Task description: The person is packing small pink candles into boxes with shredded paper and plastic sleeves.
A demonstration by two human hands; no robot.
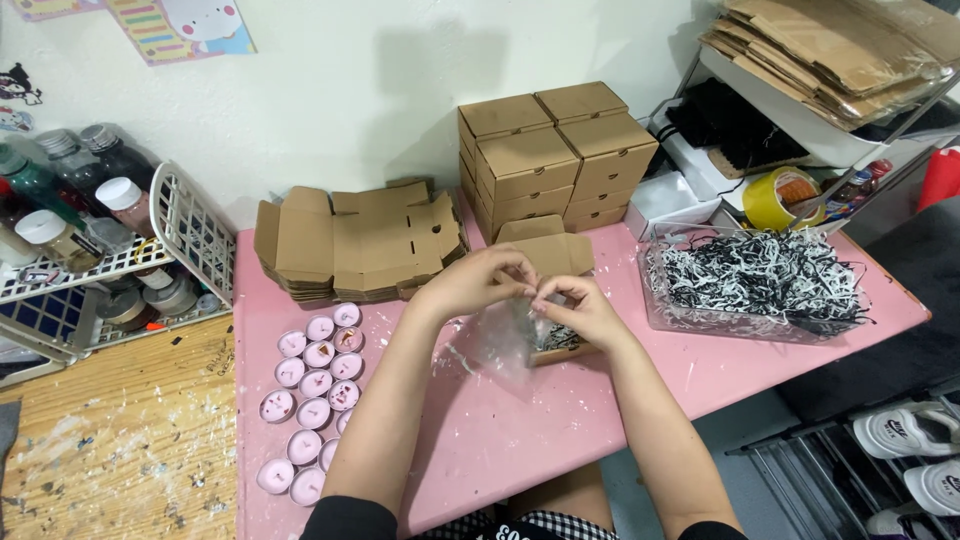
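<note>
- We hold a small clear plastic bag between both hands, above the middle of the pink table.
- Our left hand has its fingers closed on the bag's upper edge; our right hand pinches the same edge from the other side. The fingertips of the two hands nearly meet.
- The bag hangs down from the pinch, crumpled; we cannot tell what it contains.
- One open cardboard box sits just behind and under our hands, lid raised. Black-and-white shredded paper shows inside it, below the right hand.
- Pink tealight candles stand in a cluster at the table's left edge, beside our left forearm. We count about fifteen; the arm hides part of the group, so the count is not exact.
- One stack of flat, unfolded box blanks lies behind the candles.
- Closed cardboard boxes are piled against the wall in four columns; four tops are visible, and the layers below cannot be counted with certainty.
- One clear tray of shredded paper stands on the table's right side, near our right hand but apart from it.
- One roll of yellow tape rests behind the tray.
- One white wire rack with jars stands left of the table.
</note>
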